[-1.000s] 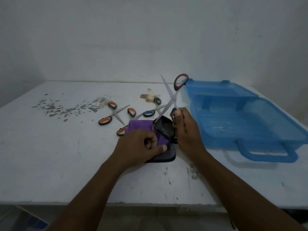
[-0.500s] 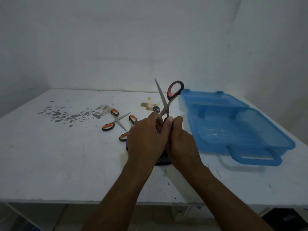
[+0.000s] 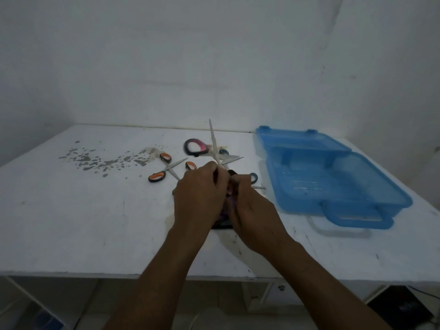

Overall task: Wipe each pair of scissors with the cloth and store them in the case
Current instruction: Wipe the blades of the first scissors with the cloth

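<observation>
Both hands meet over the middle of the table. My right hand [image 3: 252, 215] grips the lower handle of the red-and-black scissors [image 3: 212, 141], whose blade points up and whose upper loop is blurred to the left. My left hand [image 3: 198, 194] curls round the scissors near the pivot, with the purple cloth [image 3: 225, 211] showing between the two hands. Orange-handled scissors [image 3: 164, 169] lie open on the table to the left. Blue-handled scissors [image 3: 252, 177] lie just behind my hands. The open blue case [image 3: 371, 186] sits to the right.
A dark flat object [image 3: 221, 226] lies under my hands. Grey paint flecks [image 3: 95, 160] and a brown stain mark the white table's far left. The wall stands close behind the table. The table's front edge [image 3: 95, 273] is near me.
My left hand lifted off the table with the cloth and closed round the scissors beside my right hand. The red handle loop swung from the right of the blade to the left.
</observation>
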